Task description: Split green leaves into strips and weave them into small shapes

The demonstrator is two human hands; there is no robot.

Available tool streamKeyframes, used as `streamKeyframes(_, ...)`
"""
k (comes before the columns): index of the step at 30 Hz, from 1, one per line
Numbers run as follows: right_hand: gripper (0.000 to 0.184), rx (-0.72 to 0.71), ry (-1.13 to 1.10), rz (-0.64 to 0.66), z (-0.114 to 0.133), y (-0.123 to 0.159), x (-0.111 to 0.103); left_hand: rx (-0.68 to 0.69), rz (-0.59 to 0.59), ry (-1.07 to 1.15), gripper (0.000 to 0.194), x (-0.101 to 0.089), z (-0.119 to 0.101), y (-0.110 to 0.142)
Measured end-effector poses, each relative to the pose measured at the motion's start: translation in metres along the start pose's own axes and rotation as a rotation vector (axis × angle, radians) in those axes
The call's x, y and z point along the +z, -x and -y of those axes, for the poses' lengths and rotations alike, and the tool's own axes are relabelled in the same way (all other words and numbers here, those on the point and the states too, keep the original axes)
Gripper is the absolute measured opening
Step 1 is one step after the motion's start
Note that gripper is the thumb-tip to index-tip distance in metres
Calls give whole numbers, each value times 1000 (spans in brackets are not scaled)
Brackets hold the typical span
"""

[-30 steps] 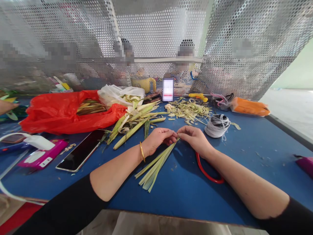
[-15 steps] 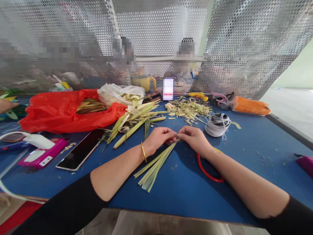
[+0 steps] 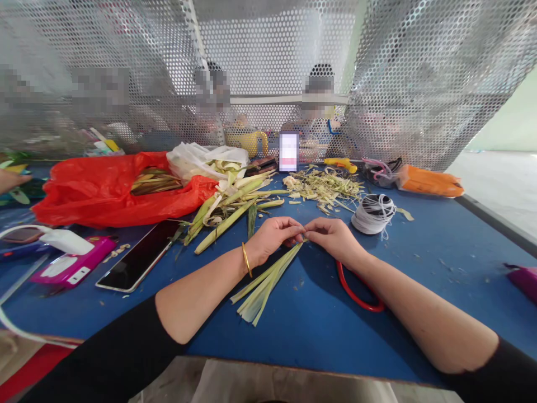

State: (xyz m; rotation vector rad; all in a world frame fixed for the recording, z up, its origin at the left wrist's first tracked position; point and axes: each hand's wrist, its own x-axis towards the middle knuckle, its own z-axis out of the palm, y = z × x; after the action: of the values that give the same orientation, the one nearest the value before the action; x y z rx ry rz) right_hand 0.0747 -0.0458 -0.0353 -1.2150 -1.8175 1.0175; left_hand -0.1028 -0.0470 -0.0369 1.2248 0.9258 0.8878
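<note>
A fan of pale green corn husk strips (image 3: 271, 280) spreads toward me over the blue table, its narrow end gathered up at my fingertips. My left hand (image 3: 274, 238), with a gold bangle at the wrist, is closed in a pinch on that gathered end. Right beside it, thumb and forefinger of my right hand (image 3: 331, 238) pinch the same tip. Whatever fine detail lies between the fingers is too small to make out. Under my right forearm a red loop (image 3: 356, 302) shows in part. A spool of white string (image 3: 373, 214) stands just beyond the right hand.
Corn husks (image 3: 226, 224) lie beyond my left hand, near a red plastic bag (image 3: 92, 193). Husk scraps (image 3: 325, 187) are heaped before an upright phone (image 3: 288, 152). A dark phone (image 3: 140, 257) and a magenta power strip (image 3: 78, 263) lie left. A perforated screen (image 3: 272, 56) stands behind.
Both hands stay pinched together at the tip, with only a slight shift of the fingers. The loose ends of the husk strips have moved a little away from me.
</note>
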Motion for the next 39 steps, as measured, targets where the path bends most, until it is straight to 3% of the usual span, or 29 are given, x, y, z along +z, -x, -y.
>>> streamKeyframes(11, 14, -65, 68, -70, -1, 1, 0, -115, -159, 72, 27, 2, -3, 1)
streamKeyframes(17, 14, -360, 449, -153, 8, 9, -1, -134, -182, 65, 24, 1, -5, 2)
streamKeyframes(20, 16, -435, 580, -142, 11, 12, -1, -150, -194, 71, 22, 1, -6, 2)
streamKeyframes(32, 14, -462, 527, -93, 13, 12, -1, -137, -215, 9, 20, -1, -9, 2)
streamKeyframes(39, 9, -432, 366, -21, 12, 10, -1, -111, -192, -39, 18, -1, -13, 4)
